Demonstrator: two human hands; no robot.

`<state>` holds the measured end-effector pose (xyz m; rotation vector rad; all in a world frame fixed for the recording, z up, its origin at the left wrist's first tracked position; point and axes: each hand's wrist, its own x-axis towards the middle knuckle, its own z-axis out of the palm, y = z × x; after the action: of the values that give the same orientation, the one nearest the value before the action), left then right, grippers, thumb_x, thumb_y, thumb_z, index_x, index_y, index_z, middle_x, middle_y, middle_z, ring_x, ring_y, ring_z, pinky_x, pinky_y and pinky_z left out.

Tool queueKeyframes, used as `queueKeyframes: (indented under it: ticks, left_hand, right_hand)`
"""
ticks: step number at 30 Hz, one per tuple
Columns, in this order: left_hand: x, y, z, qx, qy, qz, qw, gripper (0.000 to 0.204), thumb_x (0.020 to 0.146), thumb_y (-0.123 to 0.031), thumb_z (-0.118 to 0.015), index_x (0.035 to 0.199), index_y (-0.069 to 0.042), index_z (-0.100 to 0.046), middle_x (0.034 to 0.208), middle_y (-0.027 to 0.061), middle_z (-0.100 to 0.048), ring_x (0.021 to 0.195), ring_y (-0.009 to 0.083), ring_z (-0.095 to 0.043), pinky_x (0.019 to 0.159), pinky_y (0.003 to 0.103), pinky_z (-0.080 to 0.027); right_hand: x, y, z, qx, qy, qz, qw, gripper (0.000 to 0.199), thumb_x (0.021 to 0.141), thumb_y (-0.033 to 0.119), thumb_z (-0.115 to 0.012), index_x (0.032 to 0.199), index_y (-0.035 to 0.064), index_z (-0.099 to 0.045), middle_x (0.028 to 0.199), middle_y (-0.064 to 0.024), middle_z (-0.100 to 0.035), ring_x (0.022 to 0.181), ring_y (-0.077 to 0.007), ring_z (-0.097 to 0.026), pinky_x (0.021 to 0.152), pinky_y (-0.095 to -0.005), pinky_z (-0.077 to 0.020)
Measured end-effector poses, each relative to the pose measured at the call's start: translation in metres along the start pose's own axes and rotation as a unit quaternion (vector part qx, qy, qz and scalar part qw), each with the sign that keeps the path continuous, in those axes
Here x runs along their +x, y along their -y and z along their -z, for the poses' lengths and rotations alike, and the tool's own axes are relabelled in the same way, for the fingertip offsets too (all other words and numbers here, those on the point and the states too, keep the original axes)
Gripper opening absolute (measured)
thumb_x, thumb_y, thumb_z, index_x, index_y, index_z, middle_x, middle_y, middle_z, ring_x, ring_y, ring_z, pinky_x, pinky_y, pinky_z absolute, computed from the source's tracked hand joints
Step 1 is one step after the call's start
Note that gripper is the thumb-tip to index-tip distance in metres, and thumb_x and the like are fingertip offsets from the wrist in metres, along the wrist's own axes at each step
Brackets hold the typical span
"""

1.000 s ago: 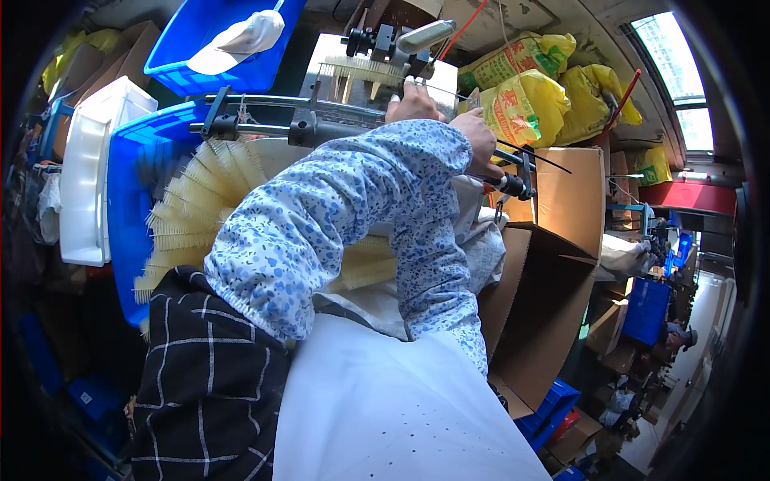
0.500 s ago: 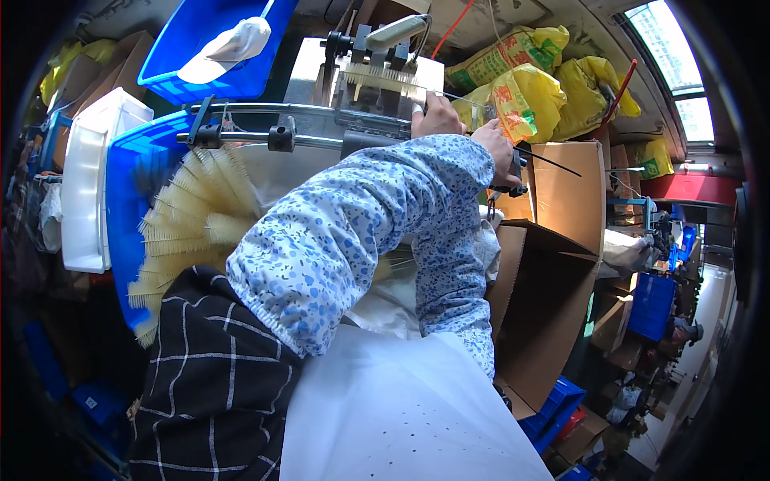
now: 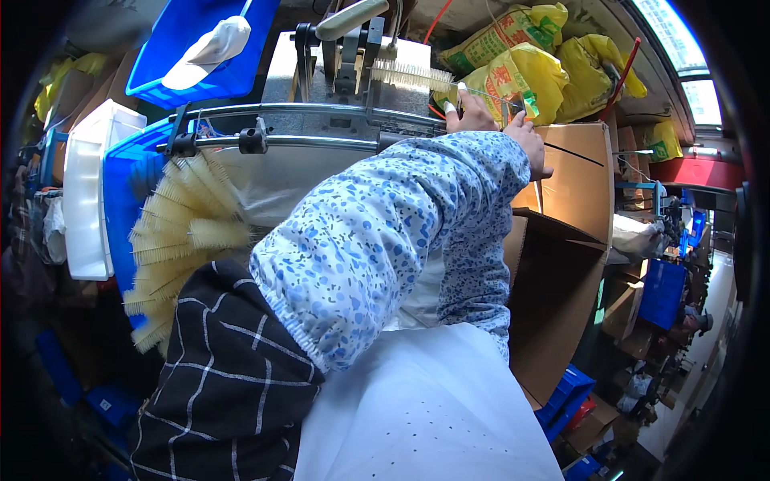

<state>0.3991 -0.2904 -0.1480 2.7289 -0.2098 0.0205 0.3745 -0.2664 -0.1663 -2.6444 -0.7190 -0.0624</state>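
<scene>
**Right hand (image 3: 475,116) bent at the tip of a pale brush (image 3: 411,75), left hand (image 3: 531,148) crossed past it**

Bent at the fingers in both grips, but cannot tell closed from merely resting: too hidden by knuckles to show any stem or clamp inside. White at a couple of the right hand's fingertips, probably as a covering against bristles. Crossed left over right at the forearms, likely for bringing both hands to the same side of the work.

As for the brush: lying just left of the right-hand grip, nearly level, beside the dark machine head (image 3: 346,68), with the near end almost meeting the fingertips. Apparently set end-on to the hand for reaching at the tip instead of through the bristles.

Running left from below the grips: metal rails (image 3: 313,143), perhaps laid lengthwise as a guide for sliding parts. Below and right of the left hand: an open cardboard box (image 3: 577,184), seemingly stood close for easy reach. Beyond both grips: yellow sacks (image 3: 529,84), probably heaped there out of the arms' way. Well left of the hands: more pale brushes (image 3: 180,232), fanned out over a blue bin (image 3: 120,188), perhaps bunched for picking singly. Drawn over both forearms: patterned sleeves (image 3: 361,216), presumably against scratches and dust.
</scene>
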Motion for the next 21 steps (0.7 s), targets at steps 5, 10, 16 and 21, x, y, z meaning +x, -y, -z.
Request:
queueKeyframes:
  ticks: [5, 10, 16, 21]
  left_hand:
    - [-0.074, -0.009, 0.053, -0.02, -0.01, -0.124, 0.992, 0.062, 0.083, -0.043, -0.048, 0.128, -0.002, -0.034, 0.123, 0.0163, -0.045, 0.111, 0.0296, -0.047, 0.101, 0.041, -0.027]
    - [-0.218, 0.015, 0.153, -0.024, 0.308, -0.266, 0.913, 0.048, 0.083, -0.029, -0.055, 0.121, -0.003, -0.043, 0.11, 0.014, -0.053, 0.1, 0.0254, -0.055, 0.097, 0.041, -0.035]
    - [-0.367, 0.075, 0.217, -0.053, 0.24, -0.032, 0.969, 0.05, 0.081, -0.026, -0.059, 0.123, -0.004, -0.042, 0.11, 0.0147, -0.055, 0.102, 0.0296, -0.053, 0.097, 0.04, -0.034]
    - [-0.436, 0.068, 0.213, -0.153, 0.136, 0.135, 0.969, 0.047, 0.079, -0.019, -0.061, 0.121, -0.004, -0.045, 0.106, 0.0143, -0.056, 0.097, 0.0293, -0.054, 0.088, 0.036, -0.04]
  right_hand:
    - [0.006, -0.006, -0.003, 0.01, -0.069, 0.057, 0.996, 0.033, 0.08, 0.022, -0.057, 0.111, 0.0108, -0.055, 0.102, -0.0088, -0.058, 0.097, -0.026, -0.055, 0.079, -0.0418, -0.0425]
    - [0.027, -0.028, 0.008, -0.129, -0.088, 0.144, 0.977, 0.022, 0.083, 0.02, -0.05, 0.103, 0.0155, -0.057, 0.095, -0.005, -0.059, 0.094, -0.0273, -0.054, 0.078, -0.0402, -0.0435]
    - [0.039, -0.025, 0.048, -0.107, -0.011, 0.243, 0.964, 0.015, 0.084, 0.019, -0.052, 0.093, 0.0113, -0.06, 0.088, -0.0107, -0.061, 0.085, -0.0276, -0.057, 0.074, -0.0374, -0.0451]
    - [0.03, -0.067, 0.081, -0.143, -0.06, 0.206, 0.966, 0.017, 0.086, 0.015, -0.048, 0.099, 0.0132, -0.059, 0.087, -0.0083, -0.062, 0.085, -0.024, -0.059, 0.073, -0.0361, -0.0462]
